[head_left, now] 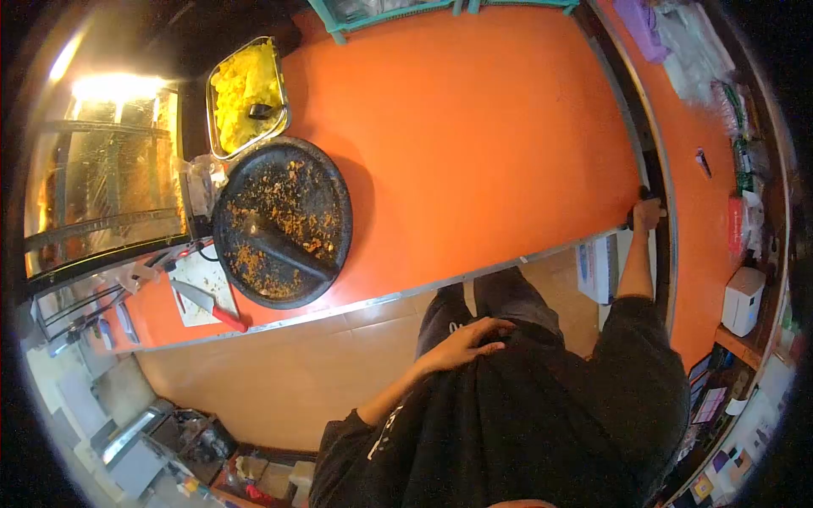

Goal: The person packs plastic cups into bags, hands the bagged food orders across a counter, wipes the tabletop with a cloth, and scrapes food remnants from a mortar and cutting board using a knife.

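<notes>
My left hand (pixel 467 343) rests against the front of my dark shirt at the waist, fingers stretched out and holding nothing. Out to the right, my right hand (pixel 647 213) is closed at the corner of the orange counter (pixel 474 144). A small dark thing shows at its fingers, too unclear to name. On the counter's left part lies a round black stone mortar (pixel 329 190) with brown crumbs spread over it. A dark pestle (pixel 292 252) lies across the mortar.
Behind the mortar stands a metal tray (pixel 284 118) of yellow food. A knife (pixel 196 296) with a red handle lies on a white cutting board (pixel 222 284). A lit glass case (pixel 110 178) is at the left, a teal rack (pixel 398 13) at the back, a white box (pixel 743 300) at right.
</notes>
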Action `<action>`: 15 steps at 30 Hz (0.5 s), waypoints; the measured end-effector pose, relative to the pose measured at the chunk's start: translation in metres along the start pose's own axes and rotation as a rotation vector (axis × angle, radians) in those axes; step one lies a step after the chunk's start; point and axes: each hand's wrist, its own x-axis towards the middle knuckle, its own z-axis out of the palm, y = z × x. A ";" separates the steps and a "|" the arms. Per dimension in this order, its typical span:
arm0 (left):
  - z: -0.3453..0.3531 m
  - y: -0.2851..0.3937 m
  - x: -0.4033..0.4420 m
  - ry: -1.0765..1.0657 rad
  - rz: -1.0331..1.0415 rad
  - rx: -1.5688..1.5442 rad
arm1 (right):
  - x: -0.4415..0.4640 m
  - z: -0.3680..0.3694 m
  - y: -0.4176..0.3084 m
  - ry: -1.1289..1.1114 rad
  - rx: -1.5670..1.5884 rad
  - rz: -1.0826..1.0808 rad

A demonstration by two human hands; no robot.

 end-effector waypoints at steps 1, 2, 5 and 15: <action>0.000 0.002 0.001 -0.002 0.010 -0.003 | -0.011 -0.007 -0.012 0.044 0.025 -0.014; -0.002 0.004 0.004 0.004 -0.044 -0.059 | -0.032 -0.016 -0.048 0.107 0.114 -0.102; -0.004 0.006 0.023 0.042 -0.010 0.013 | -0.136 -0.036 -0.206 0.075 0.582 -0.639; -0.011 -0.019 0.108 0.156 0.004 0.215 | -0.090 0.027 -0.509 0.074 0.524 -1.314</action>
